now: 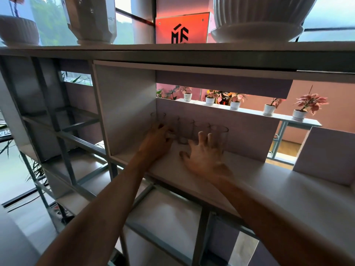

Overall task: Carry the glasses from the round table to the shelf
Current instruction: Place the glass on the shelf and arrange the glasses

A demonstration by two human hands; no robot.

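Several clear drinking glasses (187,131) stand upright in a row along the back of a white shelf board (249,181), inside a box-like compartment. My left hand (158,140) reaches in at the left end of the row, its fingers curled around a glass (173,129) there. My right hand (205,156) hovers with fingers spread just in front of the rightmost glass (221,136), fingertips near it and nothing in its grasp. The round table is out of sight.
A white side panel (124,112) closes the compartment on the left, a low back panel (230,123) behind. Large white pots (257,22) stand on the top board. Small potted plants (299,110) line a ledge beyond. Grey metal frame bars (63,131) run left and below.
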